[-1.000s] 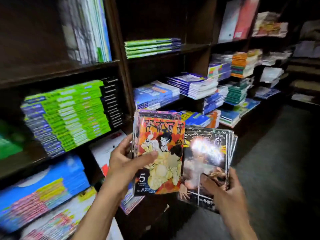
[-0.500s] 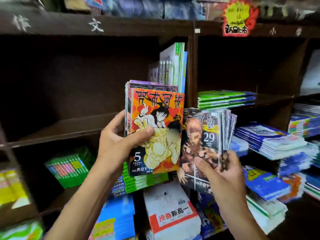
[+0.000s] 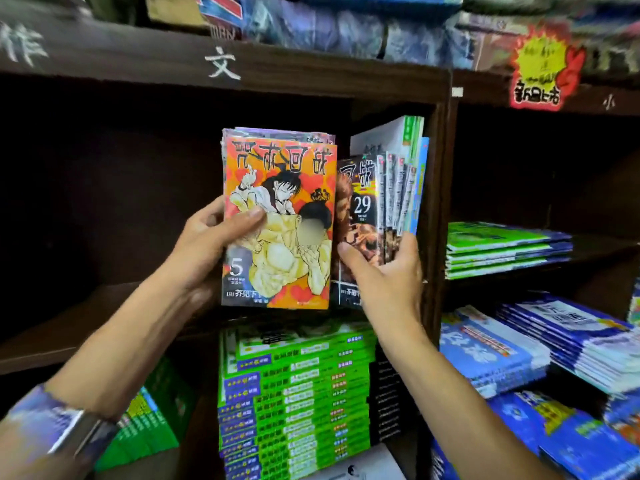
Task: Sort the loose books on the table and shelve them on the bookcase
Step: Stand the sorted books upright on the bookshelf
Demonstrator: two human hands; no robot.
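Observation:
My left hand [image 3: 207, 247] grips a stack of comic volumes [image 3: 280, 216] upright, the front one orange and numbered 5. My right hand [image 3: 384, 271] holds a second bunch of comic volumes [image 3: 367, 202], the front one dark and numbered 29, pressed upright against the white and green books [image 3: 405, 133] standing at the right end of a dark wooden shelf [image 3: 86, 327]. Both stacks are at the shelf's right end, side by side and touching. Their lower edges are at the shelf board; whether they rest on it I cannot tell.
The shelf compartment left of the stacks is dark and bare. A wooden upright [image 3: 441, 202] bounds it on the right. Below lie green workbook stacks [image 3: 298, 393]; to the right, green booklets [image 3: 502, 251] and blue booklets [image 3: 491, 351] lie flat on lower shelves.
Both hands have lifted the two comic stacks up and forward into the shelf compartment. The right stack now presses against the standing books at the right end.

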